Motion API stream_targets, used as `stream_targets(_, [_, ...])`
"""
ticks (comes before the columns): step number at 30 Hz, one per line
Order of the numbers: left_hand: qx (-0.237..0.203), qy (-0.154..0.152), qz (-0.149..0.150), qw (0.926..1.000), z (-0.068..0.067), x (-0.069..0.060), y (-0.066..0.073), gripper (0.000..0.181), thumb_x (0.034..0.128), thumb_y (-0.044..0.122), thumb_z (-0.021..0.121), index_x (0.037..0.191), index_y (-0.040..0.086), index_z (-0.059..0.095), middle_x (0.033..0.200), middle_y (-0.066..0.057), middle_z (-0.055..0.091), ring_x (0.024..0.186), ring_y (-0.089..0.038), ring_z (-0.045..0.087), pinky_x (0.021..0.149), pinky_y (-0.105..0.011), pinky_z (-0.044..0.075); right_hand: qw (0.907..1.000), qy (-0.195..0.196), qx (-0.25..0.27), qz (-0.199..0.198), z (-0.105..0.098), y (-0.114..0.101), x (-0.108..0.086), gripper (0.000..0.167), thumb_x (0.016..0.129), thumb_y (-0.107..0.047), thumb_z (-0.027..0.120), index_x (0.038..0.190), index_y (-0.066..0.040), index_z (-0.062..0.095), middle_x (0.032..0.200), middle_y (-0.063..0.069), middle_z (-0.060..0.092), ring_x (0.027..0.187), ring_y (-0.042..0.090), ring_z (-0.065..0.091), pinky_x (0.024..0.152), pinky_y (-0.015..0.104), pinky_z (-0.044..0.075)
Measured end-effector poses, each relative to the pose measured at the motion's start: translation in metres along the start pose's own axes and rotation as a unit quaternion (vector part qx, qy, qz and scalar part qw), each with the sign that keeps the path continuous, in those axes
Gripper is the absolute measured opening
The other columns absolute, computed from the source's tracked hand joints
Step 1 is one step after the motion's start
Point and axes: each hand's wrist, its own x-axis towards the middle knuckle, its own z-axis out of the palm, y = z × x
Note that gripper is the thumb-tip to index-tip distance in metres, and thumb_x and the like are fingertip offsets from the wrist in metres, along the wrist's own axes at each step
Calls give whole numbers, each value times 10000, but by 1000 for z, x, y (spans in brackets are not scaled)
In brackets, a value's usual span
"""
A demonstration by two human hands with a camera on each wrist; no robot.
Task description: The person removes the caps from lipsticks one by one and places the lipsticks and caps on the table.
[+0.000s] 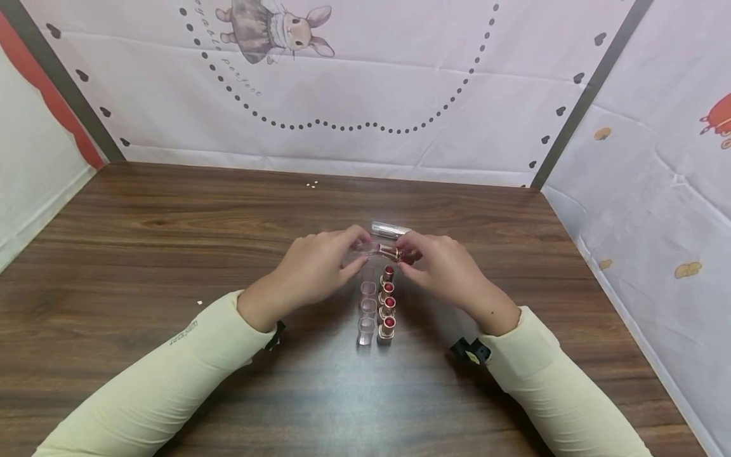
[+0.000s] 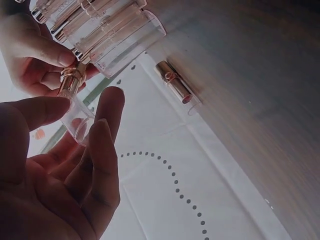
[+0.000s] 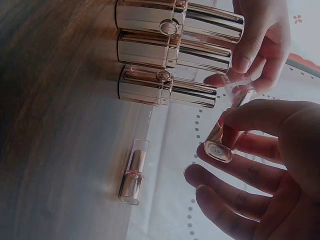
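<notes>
Above the table, my left hand [image 1: 320, 263] pinches a clear cap [image 2: 80, 120] between thumb and fingers. My right hand [image 1: 445, 263] holds the gold base of a lipstick [image 3: 219, 142], tilted sideways. In the left wrist view the cap lies in line with the lipstick's end and meets it; how far it covers it cannot be told. Below the hands stands a row of several uncapped red lipsticks [image 1: 388, 304] in gold tubes. Beside them, to the left, runs a row of clear caps [image 1: 367, 308]. Just beyond the hands a capped lipstick [image 1: 391, 230] lies flat.
The brown wooden table [image 1: 200, 222] extends around the rows. Small white scraps [image 1: 311, 185] lie near its back edge, and another scrap [image 1: 200, 303] lies left of the left forearm. A printed cloth [image 1: 365, 82] hangs behind, with further cloth on both sides.
</notes>
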Motion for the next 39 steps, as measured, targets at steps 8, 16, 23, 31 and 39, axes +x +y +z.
stream_targets(8, [22, 73, 58, 10000, 3, 0, 0, 289, 970, 301, 653, 1229, 196, 579, 1117, 14, 753, 870, -231, 734, 633, -410, 538, 9999, 56, 95, 58, 3, 0, 1, 221, 898, -166, 738, 1109, -136, 679, 1029, 27, 760, 960, 213, 732, 811, 402, 572])
stream_targets(16, [4, 152, -61, 9999, 6, -1, -2, 289, 952, 307, 688, 1217, 207, 634, 1128, -30, 668, 637, -202, 606, 546, -364, 481, 9990, 270, -237, 260, 8, 3, 1, 221, 864, -207, 783, 1068, -158, 715, 1013, 63, 607, 887, 227, 598, 733, 375, 508])
stream_targets(23, [24, 253, -105, 9996, 6, 1, -5, 270, 938, 314, 709, 1195, 235, 677, 1054, -36, 612, 561, -160, 515, 493, -303, 406, 9993, 341, -170, 52, 11, 9, 4, 215, 873, -188, 778, 1076, -140, 726, 985, 24, 661, 915, 232, 677, 760, 379, 539])
stream_targets(31, [44, 208, 9, 9998, 10, 1, -6, 252, 942, 315, 704, 1181, 238, 676, 1068, -15, 677, 748, -234, 689, 581, -402, 527, 9999, 75, -57, 86, 15, 10, 6, 212, 876, -156, 771, 1084, -136, 737, 997, 7, 746, 883, 184, 709, 778, 373, 566])
stream_targets(39, [41, 1, -147, 9999, 14, 5, -9, 244, 941, 307, 706, 1166, 221, 671, 1069, 52, 753, 924, -225, 725, 666, -443, 550, 9997, -194, -12, 170, 16, 13, 11, 205, 888, -188, 762, 1090, -154, 742, 1003, -3, 768, 893, 172, 727, 784, 372, 577])
